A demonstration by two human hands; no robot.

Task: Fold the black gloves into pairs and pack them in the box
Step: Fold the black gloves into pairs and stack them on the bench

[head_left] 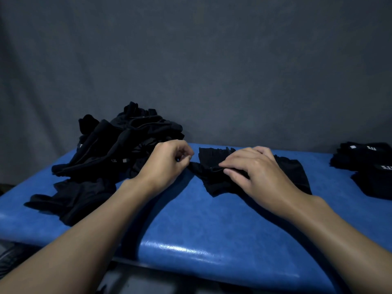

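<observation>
Head view: the right hand (258, 172) pinches a fold of the glove (212, 181) between thumb and forefinger, and the rest of the glove lies flat under those fingers. The left hand (167, 160) has its fingers curled just beside the glove's corner; I cannot tell whether they grip it. The soft fold could slip from the pinch and spring open, leaving the pair skewed.

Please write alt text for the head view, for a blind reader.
Two bare hands work on a black glove on a blue table: the right hand pinches a fold, the left hand curls at its edge. Loose gloves are heaped left; folded gloves right.
</observation>
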